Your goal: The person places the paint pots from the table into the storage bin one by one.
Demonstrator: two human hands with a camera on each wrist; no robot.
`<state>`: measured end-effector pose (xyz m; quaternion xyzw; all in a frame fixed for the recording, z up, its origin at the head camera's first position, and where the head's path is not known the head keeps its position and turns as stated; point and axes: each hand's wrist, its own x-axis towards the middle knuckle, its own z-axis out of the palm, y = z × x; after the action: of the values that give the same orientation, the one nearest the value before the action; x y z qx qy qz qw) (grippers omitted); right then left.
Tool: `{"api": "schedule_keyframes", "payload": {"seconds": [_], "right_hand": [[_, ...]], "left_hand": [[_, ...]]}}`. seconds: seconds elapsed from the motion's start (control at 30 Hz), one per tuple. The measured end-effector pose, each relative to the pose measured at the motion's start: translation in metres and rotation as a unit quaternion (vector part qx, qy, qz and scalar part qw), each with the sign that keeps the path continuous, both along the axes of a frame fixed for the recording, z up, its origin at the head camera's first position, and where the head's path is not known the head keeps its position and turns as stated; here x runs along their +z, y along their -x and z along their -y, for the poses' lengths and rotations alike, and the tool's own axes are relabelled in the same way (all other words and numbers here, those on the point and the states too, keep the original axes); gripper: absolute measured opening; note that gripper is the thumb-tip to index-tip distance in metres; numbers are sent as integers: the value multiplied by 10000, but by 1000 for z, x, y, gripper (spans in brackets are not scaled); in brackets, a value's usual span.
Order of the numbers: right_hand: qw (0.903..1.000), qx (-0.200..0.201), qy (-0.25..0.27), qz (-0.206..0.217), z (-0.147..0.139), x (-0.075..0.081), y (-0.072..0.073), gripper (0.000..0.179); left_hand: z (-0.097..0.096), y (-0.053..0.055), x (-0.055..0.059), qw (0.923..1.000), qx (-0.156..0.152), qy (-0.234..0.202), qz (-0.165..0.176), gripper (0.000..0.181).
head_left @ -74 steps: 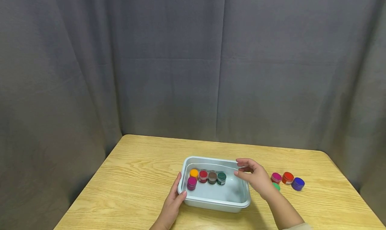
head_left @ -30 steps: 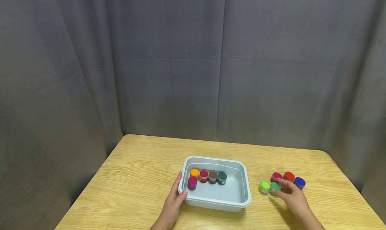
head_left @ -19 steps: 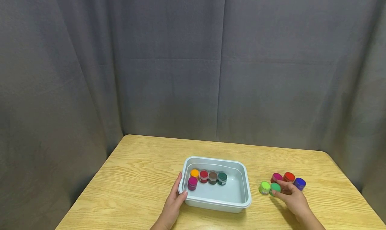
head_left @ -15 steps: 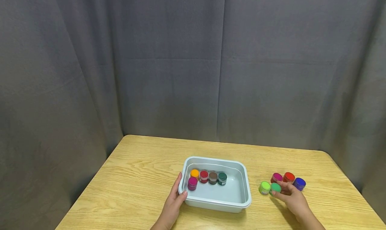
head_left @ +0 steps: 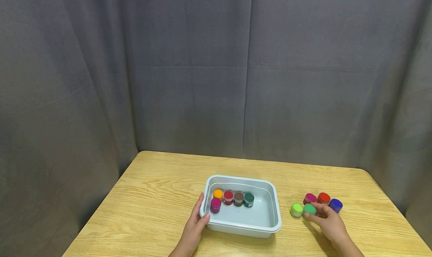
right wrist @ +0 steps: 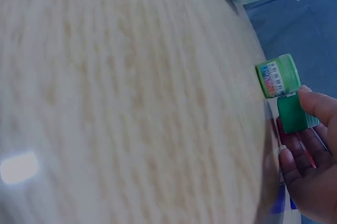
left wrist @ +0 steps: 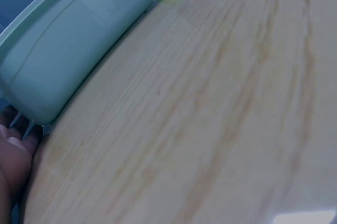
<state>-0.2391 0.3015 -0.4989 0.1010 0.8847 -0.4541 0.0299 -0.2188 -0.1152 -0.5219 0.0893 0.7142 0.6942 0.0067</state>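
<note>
While the left hand (head_left: 193,226) grips the pale bin (head_left: 239,227) at its left end, the right hand (head_left: 330,224), pinching the green jar (head_left: 309,209) right of the bin, should best rise straight, sparing the lime jar (head_left: 296,209) nearer the bin.

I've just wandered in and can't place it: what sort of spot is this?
Probably a screened-off recording or demonstration booth: grey curtains hang behind and beside a wood-grain table, which bears a pale bin and small colourful jars.
</note>
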Motion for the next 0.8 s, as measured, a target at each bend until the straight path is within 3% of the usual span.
{"api": "schedule_keyframes", "payload": {"seconds": [0.17,0.4,0.8], "right_hand": [[9999,-84,108,-55,-1,6,-1,74],[9994,37,222,-267,7,29,-7,73],[9966,319,316,-687,45,60,-7,64]], "left_hand": [[0,0,0,10000,41,31,-9,64],[0,0,-1,10000,1,-17,10,65],[0,1,-2,10000,-8,35,-21,65]]}}
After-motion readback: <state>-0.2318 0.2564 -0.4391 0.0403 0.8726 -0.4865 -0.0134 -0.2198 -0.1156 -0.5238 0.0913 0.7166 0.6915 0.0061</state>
